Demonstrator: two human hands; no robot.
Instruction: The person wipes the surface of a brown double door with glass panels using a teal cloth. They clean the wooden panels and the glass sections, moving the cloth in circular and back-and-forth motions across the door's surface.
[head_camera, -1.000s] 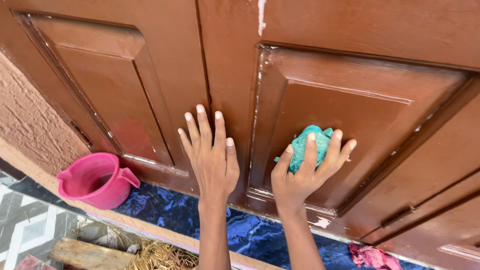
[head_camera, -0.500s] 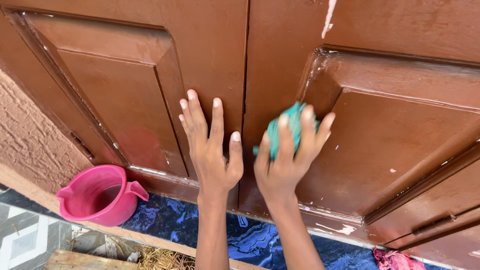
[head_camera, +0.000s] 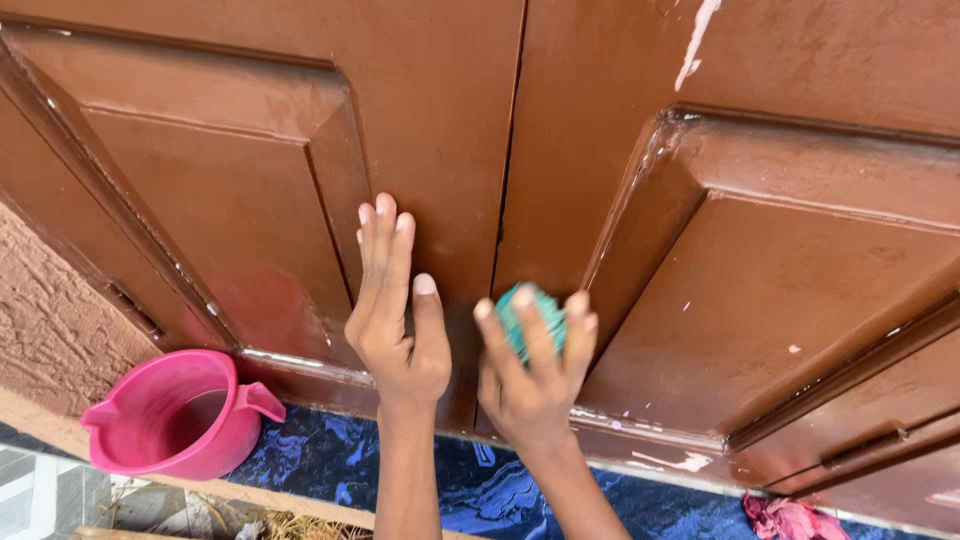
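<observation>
Pressing teal cloth — brown door.

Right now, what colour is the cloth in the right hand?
Teal green cloth, balled under the right hand, seen in the head view.

Cloth: your teal rag, bunched into a small wad, pressed against the brown door (low, just right of the centre seam).
Door: painted brown, panelled, both leaves closed, paint flecked white.

A pink bucket is seen on the blue floor; a pink rag is seen at lower right.
</observation>
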